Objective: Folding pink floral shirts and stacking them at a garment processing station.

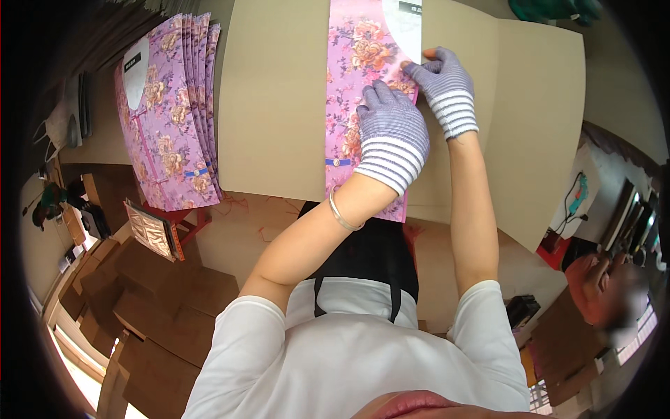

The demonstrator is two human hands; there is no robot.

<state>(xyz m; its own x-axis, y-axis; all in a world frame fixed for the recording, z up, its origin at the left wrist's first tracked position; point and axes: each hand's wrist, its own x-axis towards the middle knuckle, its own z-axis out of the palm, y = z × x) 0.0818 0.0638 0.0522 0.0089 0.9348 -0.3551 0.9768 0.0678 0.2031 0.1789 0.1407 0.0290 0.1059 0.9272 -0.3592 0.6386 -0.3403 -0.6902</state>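
Observation:
A long, flat pink floral packet (pixel 345 105) lies on the beige board in front of me, with a white curved panel at its far end and a short blue band near its close end. I cannot tell whether it is paper or cloth. My left hand (pixel 392 129), in a grey-and-white striped knit glove, rests on the packet with its fingers laid out flat. At the packet's right edge, beside the white panel, my right hand (pixel 447 82) wears a matching glove and has its thumb and fingers closed on that edge. Bare fingertips show on the right glove.
The beige board (pixel 272 112) spreads under the packet, its right part creased. Several similar floral packets (pixel 164 119) stand overlapped at the left. Brown cartons (pixel 167 307) fill the lower left floor. Another person (pixel 593 286) is at the right, near a red stool.

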